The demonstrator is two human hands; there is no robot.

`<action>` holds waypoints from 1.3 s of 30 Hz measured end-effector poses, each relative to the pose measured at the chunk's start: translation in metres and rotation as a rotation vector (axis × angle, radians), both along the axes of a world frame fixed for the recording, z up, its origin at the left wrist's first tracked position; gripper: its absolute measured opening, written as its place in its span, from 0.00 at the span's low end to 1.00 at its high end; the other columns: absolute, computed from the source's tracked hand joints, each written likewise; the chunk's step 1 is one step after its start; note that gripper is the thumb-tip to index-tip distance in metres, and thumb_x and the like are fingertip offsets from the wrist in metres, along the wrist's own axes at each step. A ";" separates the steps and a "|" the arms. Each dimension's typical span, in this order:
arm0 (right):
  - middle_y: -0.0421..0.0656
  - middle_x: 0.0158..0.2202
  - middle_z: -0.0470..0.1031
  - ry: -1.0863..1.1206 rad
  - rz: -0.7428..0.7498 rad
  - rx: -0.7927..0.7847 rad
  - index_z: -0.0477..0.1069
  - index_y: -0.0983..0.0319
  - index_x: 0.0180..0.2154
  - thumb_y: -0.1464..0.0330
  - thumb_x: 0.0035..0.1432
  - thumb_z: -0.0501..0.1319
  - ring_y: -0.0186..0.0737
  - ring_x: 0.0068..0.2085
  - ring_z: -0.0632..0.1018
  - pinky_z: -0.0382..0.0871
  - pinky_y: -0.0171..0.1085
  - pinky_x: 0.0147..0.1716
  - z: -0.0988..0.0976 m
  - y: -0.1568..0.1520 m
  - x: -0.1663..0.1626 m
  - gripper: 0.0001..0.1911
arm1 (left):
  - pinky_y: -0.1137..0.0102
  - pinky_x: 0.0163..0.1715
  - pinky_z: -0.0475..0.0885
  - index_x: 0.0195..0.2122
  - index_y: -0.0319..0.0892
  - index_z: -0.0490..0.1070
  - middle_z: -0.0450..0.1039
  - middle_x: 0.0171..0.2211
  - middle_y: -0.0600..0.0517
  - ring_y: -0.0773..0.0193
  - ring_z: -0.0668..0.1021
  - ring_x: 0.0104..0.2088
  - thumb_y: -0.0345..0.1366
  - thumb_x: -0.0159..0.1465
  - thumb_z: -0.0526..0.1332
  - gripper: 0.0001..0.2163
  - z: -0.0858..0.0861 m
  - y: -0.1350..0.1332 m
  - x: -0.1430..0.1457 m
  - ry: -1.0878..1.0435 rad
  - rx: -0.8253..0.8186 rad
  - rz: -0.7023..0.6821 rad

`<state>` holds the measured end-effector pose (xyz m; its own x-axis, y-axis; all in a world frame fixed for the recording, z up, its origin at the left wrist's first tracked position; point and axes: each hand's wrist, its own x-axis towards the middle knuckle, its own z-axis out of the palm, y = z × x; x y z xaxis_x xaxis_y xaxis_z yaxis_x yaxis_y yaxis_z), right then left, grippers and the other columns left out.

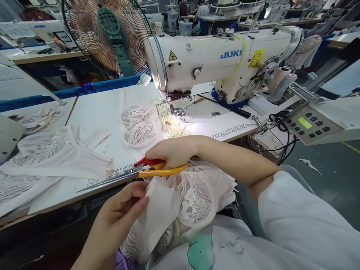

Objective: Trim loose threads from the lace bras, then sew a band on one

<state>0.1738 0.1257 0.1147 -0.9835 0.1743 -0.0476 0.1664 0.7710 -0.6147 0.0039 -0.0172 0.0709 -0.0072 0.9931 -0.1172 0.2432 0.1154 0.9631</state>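
Scissors [135,173] with yellow and red handles sit level in the right hand [171,152], in front of the sewing machine [213,56] and just over the near edge of the surface [92,108]; the right fingers [157,154] are wrapped tight around the handles; the long blades look closed and point out to the left of the machine.

The left hand [118,213] is further in front of the machine, below the scissors and close to the person's body; its thumb and fingers [137,202] are pinched together on a fold of the lace piece [194,195]; this white cloth, part plain and part openwork, is bunched in the person's lap in front of the machine, below the surface edge, and its top touches the underside of the right hand.

Two lace cups [139,125] lie on the surface just in front of the machine's needle end, partly in its lamp light; a heap of white lace cloth [50,150] lies well to the left of the machine; a standing fan [108,33] is behind the machine on its left; a grey control panel [309,125] with a green display sits to the machine's right.
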 end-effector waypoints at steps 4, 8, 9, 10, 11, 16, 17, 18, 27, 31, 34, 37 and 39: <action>0.37 0.24 0.59 0.018 0.000 0.016 0.52 0.61 0.23 0.73 0.50 0.57 0.32 0.26 0.59 0.52 0.33 0.25 0.005 0.000 -0.005 0.13 | 0.74 0.25 0.68 0.23 0.42 0.71 0.73 0.30 0.50 0.62 0.71 0.29 0.44 0.49 0.67 0.11 -0.009 0.003 -0.008 -0.083 -0.093 0.087; 0.37 0.24 0.59 0.085 0.010 0.010 0.52 0.61 0.24 0.73 0.53 0.55 0.33 0.26 0.60 0.52 0.33 0.25 0.008 -0.002 -0.008 0.11 | 0.76 0.25 0.66 0.24 0.42 0.71 0.72 0.26 0.52 0.66 0.70 0.27 0.44 0.48 0.68 0.11 -0.008 0.006 -0.005 -0.135 -0.121 0.129; 0.37 0.24 0.59 0.089 0.009 0.012 0.52 0.61 0.24 0.72 0.53 0.55 0.33 0.26 0.60 0.52 0.33 0.25 0.008 -0.003 -0.008 0.11 | 0.76 0.25 0.66 0.24 0.42 0.71 0.72 0.25 0.52 0.66 0.70 0.27 0.44 0.48 0.68 0.12 -0.006 0.006 -0.003 -0.141 -0.123 0.143; 0.37 0.24 0.59 0.089 0.009 0.012 0.52 0.61 0.24 0.71 0.53 0.55 0.33 0.26 0.60 0.52 0.33 0.25 0.008 -0.004 -0.008 0.11 | 0.76 0.24 0.66 0.23 0.41 0.71 0.71 0.24 0.52 0.66 0.70 0.26 0.44 0.47 0.69 0.12 -0.004 0.005 0.000 -0.144 -0.124 0.156; 0.37 0.24 0.59 0.085 0.009 0.012 0.52 0.61 0.24 0.71 0.53 0.55 0.33 0.26 0.60 0.52 0.33 0.25 0.008 -0.004 -0.009 0.11 | 0.76 0.24 0.65 0.23 0.41 0.71 0.71 0.24 0.52 0.67 0.70 0.25 0.44 0.47 0.69 0.12 -0.002 0.005 0.002 -0.143 -0.123 0.168; 0.37 0.24 0.59 0.062 0.006 0.014 0.53 0.61 0.23 0.72 0.53 0.55 0.33 0.26 0.60 0.52 0.34 0.26 0.005 -0.005 -0.010 0.11 | 0.75 0.22 0.64 0.22 0.40 0.71 0.70 0.22 0.52 0.67 0.69 0.23 0.45 0.43 0.70 0.14 -0.003 0.006 0.000 -0.113 -0.127 0.193; 0.37 0.24 0.59 0.065 0.009 0.011 0.53 0.61 0.23 0.72 0.52 0.55 0.33 0.26 0.60 0.52 0.34 0.25 0.005 -0.005 -0.011 0.11 | 0.75 0.22 0.65 0.22 0.40 0.71 0.70 0.22 0.52 0.67 0.69 0.23 0.45 0.43 0.70 0.14 -0.004 0.007 -0.002 -0.108 -0.129 0.194; 0.37 0.24 0.59 0.071 0.013 0.006 0.53 0.60 0.24 0.72 0.52 0.55 0.33 0.26 0.60 0.52 0.34 0.25 0.004 -0.005 -0.011 0.10 | 0.75 0.22 0.65 0.22 0.40 0.71 0.70 0.21 0.52 0.67 0.69 0.23 0.45 0.43 0.70 0.14 -0.006 0.008 -0.005 -0.105 -0.132 0.190; 0.37 0.24 0.60 0.130 0.023 -0.017 0.51 0.60 0.24 0.75 0.49 0.55 0.33 0.26 0.61 0.53 0.33 0.25 0.008 -0.010 -0.013 0.11 | 0.70 0.27 0.70 0.31 0.41 0.76 0.73 0.24 0.50 0.62 0.73 0.27 0.46 0.46 0.69 0.16 -0.015 0.015 -0.007 -0.236 -0.176 0.141; 0.37 0.25 0.60 0.149 -0.101 -0.071 0.52 0.61 0.25 0.73 0.50 0.57 0.32 0.26 0.62 0.55 0.32 0.25 0.004 -0.014 -0.008 0.12 | 0.72 0.24 0.69 0.25 0.41 0.76 0.71 0.19 0.52 0.62 0.73 0.26 0.44 0.43 0.71 0.13 -0.010 0.017 0.001 -0.291 -0.175 0.199; 0.36 0.26 0.61 0.213 -0.343 -0.237 0.53 0.61 0.28 0.64 0.50 0.60 0.31 0.26 0.62 0.57 0.31 0.24 -0.007 -0.026 0.006 0.15 | 0.75 0.18 0.65 0.23 0.40 0.76 0.70 0.17 0.53 0.66 0.71 0.21 0.42 0.41 0.71 0.12 -0.007 0.016 0.002 -0.313 -0.188 0.267; 0.35 0.25 0.61 0.134 -0.354 -0.465 0.55 0.60 0.30 0.58 0.50 0.59 0.30 0.24 0.63 0.58 0.31 0.22 -0.020 -0.045 0.026 0.16 | 0.77 0.16 0.62 0.19 0.39 0.74 0.70 0.15 0.54 0.71 0.67 0.16 0.42 0.38 0.72 0.13 -0.007 0.013 0.000 -0.346 -0.196 0.356; 0.36 0.23 0.62 -0.011 -0.273 -0.535 0.57 0.61 0.28 0.57 0.53 0.56 0.30 0.23 0.63 0.59 0.31 0.22 -0.026 -0.057 0.038 0.15 | 0.78 0.14 0.60 0.16 0.39 0.73 0.68 0.13 0.55 0.72 0.66 0.14 0.42 0.36 0.72 0.13 -0.008 0.011 -0.001 -0.372 -0.201 0.411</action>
<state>0.2120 0.0685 0.0885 -0.9055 0.3697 -0.2083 0.3234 0.2834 -0.9029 0.0033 -0.0061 0.0633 -0.3093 0.8755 -0.3712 -0.2102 0.3177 0.9246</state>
